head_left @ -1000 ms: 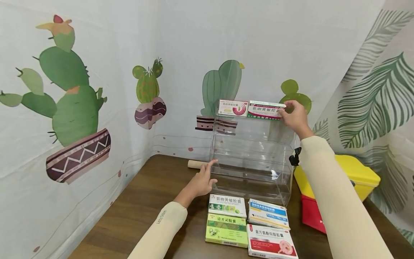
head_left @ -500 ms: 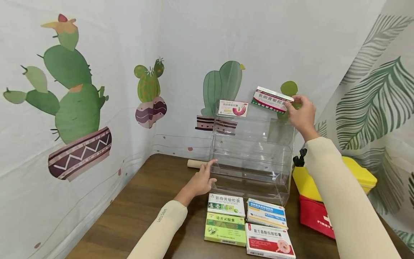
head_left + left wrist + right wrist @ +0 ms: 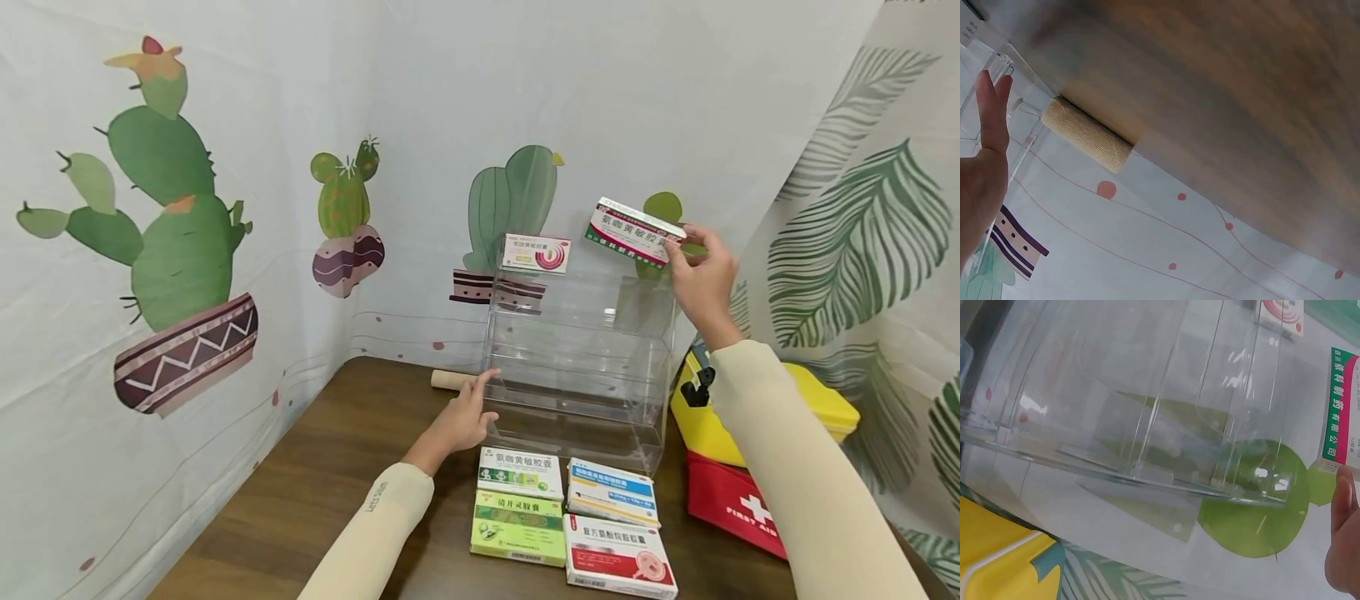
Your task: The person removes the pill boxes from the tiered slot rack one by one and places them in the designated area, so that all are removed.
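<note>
My right hand pinches the right end of a white, green and magenta medicine box, tilted with its right end lower. That box is above the top tier of a clear stepped display rack. At the top tier's left end stands a white medicine box with pink rings. Beside the rack's lower left side is my left hand, fingers extended and holding nothing. The left wrist view shows two straight fingers overlapping the clear plastic. In the right wrist view the held box is cut off by the frame edge.
In front of the rack lie a white-green box, a lime box, a blue-white box and a red-white box. A beige roll lies left. A yellow case and red first-aid pouch stand right.
My right hand has lifted the white, green and magenta medicine box off the rack's top tier, up and slightly right, and tilted it. My left hand has stayed beside the rack.
</note>
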Tool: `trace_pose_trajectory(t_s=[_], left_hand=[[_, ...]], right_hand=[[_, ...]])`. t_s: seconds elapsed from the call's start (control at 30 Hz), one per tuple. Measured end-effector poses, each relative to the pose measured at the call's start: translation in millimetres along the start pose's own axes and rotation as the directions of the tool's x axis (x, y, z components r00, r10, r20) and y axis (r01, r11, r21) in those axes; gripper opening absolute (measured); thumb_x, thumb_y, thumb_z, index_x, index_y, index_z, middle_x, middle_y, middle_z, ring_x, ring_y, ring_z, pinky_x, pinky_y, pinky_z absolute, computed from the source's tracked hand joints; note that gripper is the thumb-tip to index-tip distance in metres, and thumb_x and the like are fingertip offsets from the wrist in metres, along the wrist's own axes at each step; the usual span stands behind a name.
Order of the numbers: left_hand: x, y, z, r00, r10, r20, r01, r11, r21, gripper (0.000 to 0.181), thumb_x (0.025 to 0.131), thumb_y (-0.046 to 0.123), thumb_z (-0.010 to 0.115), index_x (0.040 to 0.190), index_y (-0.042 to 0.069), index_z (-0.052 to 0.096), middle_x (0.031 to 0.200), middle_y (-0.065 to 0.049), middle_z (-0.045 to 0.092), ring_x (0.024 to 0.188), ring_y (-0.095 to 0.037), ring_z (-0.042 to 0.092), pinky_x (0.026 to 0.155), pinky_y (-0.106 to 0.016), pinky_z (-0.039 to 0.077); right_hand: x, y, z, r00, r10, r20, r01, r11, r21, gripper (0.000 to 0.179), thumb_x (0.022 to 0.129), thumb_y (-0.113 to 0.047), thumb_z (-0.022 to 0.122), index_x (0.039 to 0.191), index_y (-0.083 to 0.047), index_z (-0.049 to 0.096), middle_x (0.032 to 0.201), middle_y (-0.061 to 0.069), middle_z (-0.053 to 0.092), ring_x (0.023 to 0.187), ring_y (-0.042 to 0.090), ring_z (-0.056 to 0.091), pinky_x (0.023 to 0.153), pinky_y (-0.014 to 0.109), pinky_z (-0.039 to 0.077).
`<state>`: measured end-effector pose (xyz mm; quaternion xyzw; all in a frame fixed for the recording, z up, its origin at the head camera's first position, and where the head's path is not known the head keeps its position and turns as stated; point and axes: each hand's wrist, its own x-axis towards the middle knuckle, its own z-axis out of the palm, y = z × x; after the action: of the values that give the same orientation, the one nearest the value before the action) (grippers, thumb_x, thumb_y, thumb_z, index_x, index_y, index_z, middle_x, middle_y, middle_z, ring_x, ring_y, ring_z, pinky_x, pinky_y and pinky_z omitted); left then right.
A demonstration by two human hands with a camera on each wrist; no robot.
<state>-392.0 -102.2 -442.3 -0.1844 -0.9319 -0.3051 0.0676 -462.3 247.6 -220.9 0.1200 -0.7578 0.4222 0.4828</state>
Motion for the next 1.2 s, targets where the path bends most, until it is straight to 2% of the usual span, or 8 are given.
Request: trace_pose_trajectory(t_s=[0.2, 0.53, 0.8, 0.87, 0.9, 1.07, 1.13, 1.2], left_hand=[[1.0, 1.8, 1.6, 1.0, 0.01, 0.003, -0.01, 1.0, 0.004, 0.075, 0.104, 0.024, 0.054, 0.155, 0.041, 0.003, 0.138, -0.027, 0.037, 0.053, -0.02, 0.047, 0.047, -0.03, 0.039], [2.6, 5.4, 3.0, 1.0, -0.004, 0.004, 0.004, 1.0, -0.013, 0.076, 0.103, 0.019, 0.055, 0.156, 0.039, 0.005, 0.142, -0.03, 0.035, 0.056, -0.023, 0.049, 0.047, -0.032, 0.04], [2.4, 3.3, -1.4, 1.0, -0.013, -0.015, 0.013, 1.0, -0.003, 0.075, 0.103, 0.023, 0.055, 0.157, 0.039, 0.004, 0.143, -0.027, 0.034, 0.045, -0.015, 0.04, 0.043, -0.029, 0.036], [2.2, 3.0, -1.2, 1.0, -0.014, -0.014, 0.014, 1.0, -0.003, 0.075, 0.103, 0.023, 0.055, 0.157, 0.038, 0.004, 0.144, -0.028, 0.034, 0.045, -0.014, 0.038, 0.043, -0.029, 0.036], [1.9, 2.9, -1.0, 1.0, -0.013, -0.012, 0.013, 1.0, -0.006, 0.075, 0.103, 0.023, 0.055, 0.157, 0.038, 0.004, 0.144, -0.028, 0.033, 0.045, -0.015, 0.039, 0.043, -0.029, 0.036], [-0.4, 2.9, 0.2, 1.0, -0.01, -0.006, 0.01, 1.0, -0.008, 0.075, 0.104, 0.023, 0.054, 0.157, 0.039, 0.003, 0.145, -0.029, 0.032, 0.047, -0.018, 0.042, 0.044, -0.03, 0.038], [-0.8, 3.2, 0.6, 1.0, -0.009, -0.01, 0.009, 1.0, 0.001, 0.076, 0.104, 0.022, 0.054, 0.156, 0.04, 0.002, 0.143, -0.029, 0.033, 0.048, -0.018, 0.043, 0.044, -0.03, 0.038], [-0.4, 3.7, 0.8, 1.0, -0.006, -0.017, 0.006, 1.0, 0.009, 0.076, 0.103, 0.022, 0.054, 0.156, 0.04, 0.002, 0.14, -0.028, 0.035, 0.049, -0.018, 0.044, 0.045, -0.029, 0.038]], right_hand=[[-8.5, -2.7, -5.5, 0.998, -0.053, -0.023, 0.053, 0.999, 0.001, 0.038, 0.096, -0.025, 0.068, 0.127, -0.003, 0.064, 0.114, 0.012, 0.068, 0.069, 0.004, 0.057, 0.059, 0.009, 0.041], [-23.0, -16.0, -15.9, 0.992, -0.114, -0.059, 0.119, 0.988, 0.094, 0.036, 0.094, -0.02, 0.07, 0.126, -0.004, 0.066, 0.11, 0.013, 0.067, 0.065, -0.005, 0.056, 0.057, 0.009, 0.042], [-41.0, -36.5, -19.9, 0.993, -0.117, -0.003, 0.116, 0.98, 0.162, 0.037, 0.093, -0.011, 0.07, 0.128, -0.002, 0.064, 0.112, 0.016, 0.064, 0.063, -0.002, 0.055, 0.054, 0.01, 0.04], [-46.8, -39.2, -21.8, 0.994, -0.113, 0.003, 0.11, 0.978, 0.176, 0.036, 0.093, -0.011, 0.07, 0.128, -0.003, 0.064, 0.111, 0.014, 0.064, 0.062, -0.002, 0.055, 0.053, 0.011, 0.039], [-49.5, -40.2, -22.9, 0.994, -0.113, 0.003, 0.111, 0.976, 0.187, 0.036, 0.093, -0.01, 0.07, 0.127, -0.002, 0.064, 0.11, 0.013, 0.063, 0.062, -0.002, 0.055, 0.059, 0.009, 0.038], [-64.0, -43.5, -30.2, 0.994, -0.111, -0.007, 0.109, 0.969, 0.222, 0.033, 0.093, -0.011, 0.07, 0.125, -0.003, 0.066, 0.106, 0.001, 0.063, 0.061, 0.001, 0.056, 0.06, 0.013, 0.04], [-69.4, -44.6, -34.0, 0.995, -0.098, -0.012, 0.098, 0.964, 0.247, 0.032, 0.094, -0.012, 0.07, 0.124, -0.004, 0.067, 0.104, -0.004, 0.062, 0.061, 0.003, 0.056, 0.054, 0.015, 0.042], [-74.6, -44.7, -38.2, 0.997, -0.079, -0.019, 0.081, 0.957, 0.279, 0.032, 0.094, -0.012, 0.069, 0.125, -0.006, 0.067, 0.103, -0.005, 0.063, 0.061, 0.004, 0.056, 0.054, 0.015, 0.043]])
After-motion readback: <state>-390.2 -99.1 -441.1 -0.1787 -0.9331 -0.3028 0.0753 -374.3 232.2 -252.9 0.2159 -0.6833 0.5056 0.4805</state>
